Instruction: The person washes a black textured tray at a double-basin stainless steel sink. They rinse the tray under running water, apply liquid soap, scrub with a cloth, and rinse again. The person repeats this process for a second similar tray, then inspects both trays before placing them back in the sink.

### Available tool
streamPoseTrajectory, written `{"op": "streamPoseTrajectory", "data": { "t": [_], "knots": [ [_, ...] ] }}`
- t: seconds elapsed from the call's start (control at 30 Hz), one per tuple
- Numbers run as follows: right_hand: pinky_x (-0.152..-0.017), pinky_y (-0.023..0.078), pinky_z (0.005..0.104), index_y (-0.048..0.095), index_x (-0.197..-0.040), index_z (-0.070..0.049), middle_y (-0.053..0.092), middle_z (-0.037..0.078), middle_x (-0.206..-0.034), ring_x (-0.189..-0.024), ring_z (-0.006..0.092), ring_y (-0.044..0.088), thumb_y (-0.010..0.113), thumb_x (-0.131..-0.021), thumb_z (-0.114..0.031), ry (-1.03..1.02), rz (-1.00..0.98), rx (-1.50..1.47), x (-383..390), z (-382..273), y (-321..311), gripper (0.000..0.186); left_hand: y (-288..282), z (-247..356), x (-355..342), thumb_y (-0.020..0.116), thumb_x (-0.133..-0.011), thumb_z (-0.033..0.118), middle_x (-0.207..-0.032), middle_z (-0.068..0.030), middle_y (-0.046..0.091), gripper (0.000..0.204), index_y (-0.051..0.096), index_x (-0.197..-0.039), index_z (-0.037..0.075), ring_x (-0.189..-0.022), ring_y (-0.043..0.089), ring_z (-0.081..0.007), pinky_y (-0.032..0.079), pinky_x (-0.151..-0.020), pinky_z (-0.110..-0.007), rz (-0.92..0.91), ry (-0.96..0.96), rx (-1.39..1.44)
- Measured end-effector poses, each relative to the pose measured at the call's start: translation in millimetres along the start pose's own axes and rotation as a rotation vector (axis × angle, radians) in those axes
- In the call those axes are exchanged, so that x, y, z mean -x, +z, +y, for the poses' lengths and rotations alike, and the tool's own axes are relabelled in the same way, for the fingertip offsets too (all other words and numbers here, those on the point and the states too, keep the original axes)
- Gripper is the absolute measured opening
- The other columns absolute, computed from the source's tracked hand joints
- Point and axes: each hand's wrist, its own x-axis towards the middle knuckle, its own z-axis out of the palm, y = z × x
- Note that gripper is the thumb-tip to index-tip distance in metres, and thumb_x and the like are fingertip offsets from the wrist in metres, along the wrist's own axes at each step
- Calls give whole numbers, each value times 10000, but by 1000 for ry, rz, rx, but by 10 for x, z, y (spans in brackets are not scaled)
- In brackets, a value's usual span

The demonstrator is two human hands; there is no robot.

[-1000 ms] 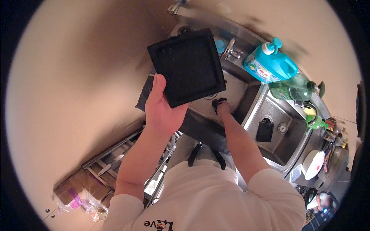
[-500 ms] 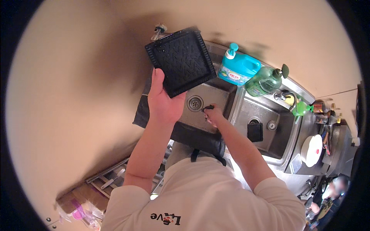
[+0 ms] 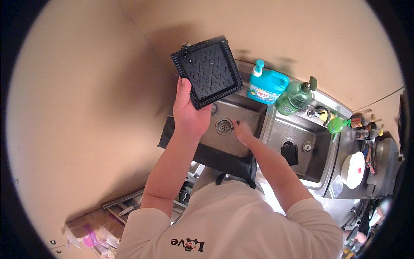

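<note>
The textured black square tray (image 3: 209, 71), raised toward the far side of the left sink basin (image 3: 246, 108), could twist loose and drop because the left hand (image 3: 190, 115) pinches only its near corner, while the right hand (image 3: 244, 133) grips a small dark object (image 3: 237, 123) by the drain (image 3: 224, 126).
</note>
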Motion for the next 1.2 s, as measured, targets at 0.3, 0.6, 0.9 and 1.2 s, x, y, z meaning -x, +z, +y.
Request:
{"op": "streamPoseTrajectory", "data": {
  "t": [0.3, 0.6, 0.9, 1.2],
  "knots": [
    [-798, 512, 462, 575, -1162, 22, 590, 236, -1096, -990, 409, 592, 443, -966, -405, -93, -443, 643, 310, -453, -248, 487, -71, 138, 48, 417, -989, 269, -1266, -90, 542, 362, 444, -1283, 59, -1169, 523, -249, 394, -1013, -443, -16, 29, 44],
    [-943, 357, 565, 597, -1062, -21, 627, 171, -994, -995, 309, 598, 493, -916, -450, -446, -172, 989, 416, -656, -410, 465, -57, 175, 140, 412, -993, 245, -1261, -81, 535, 348, 414, -1293, 69, -1156, 533, -229, 422, -990, -415, -31, 40, 61],
    [-1053, 204, 612, 619, -972, -62, 665, 175, -966, -1019, 358, 606, 606, -789, -398, -115, -285, 262, 97, -529, -514, 383, -99, 179, 196, 426, -989, 252, -1249, -82, 538, 354, 423, -1289, 66, -1151, 533, -230, 422, -988, -408, -22, 13, 85],
    [-851, 391, 473, 552, -754, -75, 596, 114, -725, -779, 284, 596, 708, -745, -320, -330, -320, 472, 180, -706, -696, 290, -243, 179, 180, 452, -973, 333, -1274, -118, 552, 431, 476, -1284, 36, -1188, 512, -290, 386, -1032, -464, 23, 99, -146]
  ]
}}
